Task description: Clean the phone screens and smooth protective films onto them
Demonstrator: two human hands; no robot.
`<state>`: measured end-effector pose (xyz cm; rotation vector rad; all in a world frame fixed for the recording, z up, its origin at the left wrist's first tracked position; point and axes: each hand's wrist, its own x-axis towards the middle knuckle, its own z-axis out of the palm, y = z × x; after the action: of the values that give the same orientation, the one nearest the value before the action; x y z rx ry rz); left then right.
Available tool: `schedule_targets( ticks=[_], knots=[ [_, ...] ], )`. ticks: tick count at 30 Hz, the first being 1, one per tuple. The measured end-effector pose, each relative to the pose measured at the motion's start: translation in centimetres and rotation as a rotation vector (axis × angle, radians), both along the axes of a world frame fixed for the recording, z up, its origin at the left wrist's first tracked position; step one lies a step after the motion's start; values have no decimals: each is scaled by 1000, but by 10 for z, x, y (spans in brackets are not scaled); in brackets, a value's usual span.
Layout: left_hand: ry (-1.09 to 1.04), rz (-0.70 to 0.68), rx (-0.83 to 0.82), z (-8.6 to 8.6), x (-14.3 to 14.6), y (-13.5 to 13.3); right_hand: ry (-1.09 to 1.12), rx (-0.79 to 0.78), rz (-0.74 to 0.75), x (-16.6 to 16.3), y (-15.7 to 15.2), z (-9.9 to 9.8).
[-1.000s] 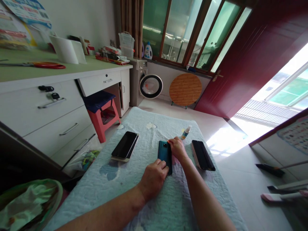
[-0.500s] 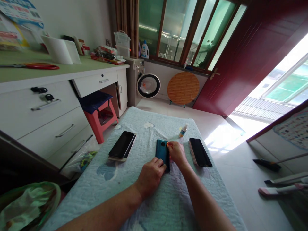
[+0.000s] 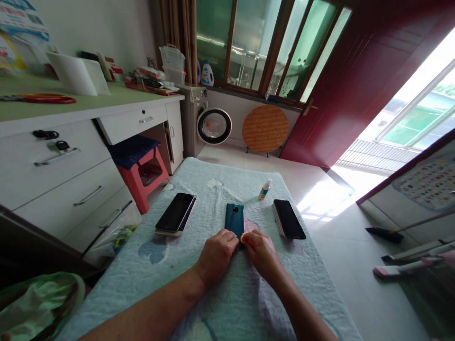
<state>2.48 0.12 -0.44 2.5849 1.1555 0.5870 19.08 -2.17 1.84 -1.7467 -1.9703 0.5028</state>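
A teal smartphone (image 3: 234, 218) lies back side up on the light blue quilted cloth (image 3: 206, 199), its camera block at the far end. My left hand (image 3: 217, 253) grips its lower left edge with bent fingers. Pinched in my right hand (image 3: 262, 251) is a small orange piece (image 3: 243, 238), perhaps cloth or sponge, pressed at the phone's lower right edge. Most of the orange piece is hidden by my fingers. To the left rests a black-screened phone (image 3: 177, 211) on a pale box; another dark phone (image 3: 289, 219) lies on a box at right. A small spray bottle (image 3: 264, 189) stands behind.
Left of the covered table is a white desk (image 3: 140, 106) with drawers, and a red stool (image 3: 142, 182) beneath it. Farther back are a washing machine (image 3: 194, 113) with its round door ajar and a folded round wooden table (image 3: 265, 128). A green-rimmed bin (image 3: 80, 291) sits at lower left.
My right hand has slid with the orange piece from the phone's upper right edge down to its lower right. My left hand keeps its place at the phone's lower left. The view has shifted slightly.
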Motion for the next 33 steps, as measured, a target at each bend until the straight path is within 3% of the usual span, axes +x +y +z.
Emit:
schedule_targets(
  ticks=[4, 8, 12, 17, 21, 26, 33],
  knots=[
    [-35, -15, 4, -3, -2, 1, -35, -40, 77, 1, -8, 4],
    [-27, -49, -17, 1, -5, 1, -47, -66, 120, 4, 4, 6],
    [-11, -72, -28, 6, -7, 2, -79, -25, 110, 6, 39, 2],
    [2, -104, -18, 7, -9, 4, -144, 19, -7, 3, 93, -2],
    [-14, -116, -21, 6, -10, 5, -188, 38, -67, -2, 118, -4],
    [-7, -108, -15, 5, -11, 6, -162, 96, 5, -6, 113, -11],
    [-58, -112, -42, 4, -12, 7, -73, 169, 243, -8, 70, -11]
  ],
)
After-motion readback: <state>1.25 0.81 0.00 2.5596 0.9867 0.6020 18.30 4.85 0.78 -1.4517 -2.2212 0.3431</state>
